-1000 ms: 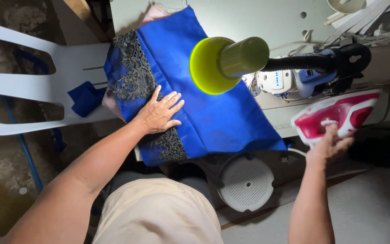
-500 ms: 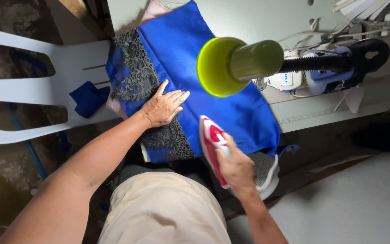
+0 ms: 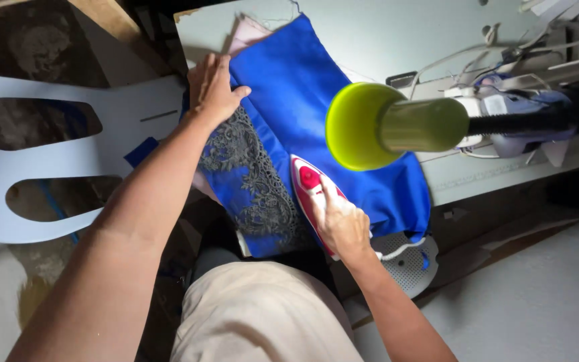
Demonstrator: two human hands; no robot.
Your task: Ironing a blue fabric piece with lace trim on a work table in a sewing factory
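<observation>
I see right hand point(image 3: 344, 224) w/ grip clamped on pink iron point(image 3: 311, 191) mid-frame on blue cloth point(image 3: 309, 114), left hand point(image 3: 212, 87) flat, fingers spread, pinning upper-left edge w/ nothing gripped; I'd keep cloth taut, glide slow, avoid lace point(image 3: 246, 174).

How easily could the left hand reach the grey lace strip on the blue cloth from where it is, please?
Probably easily: the left hand presses the blue cloth just above the lace strip, with nothing between them. The iron under the right hand sits beside it.
</observation>
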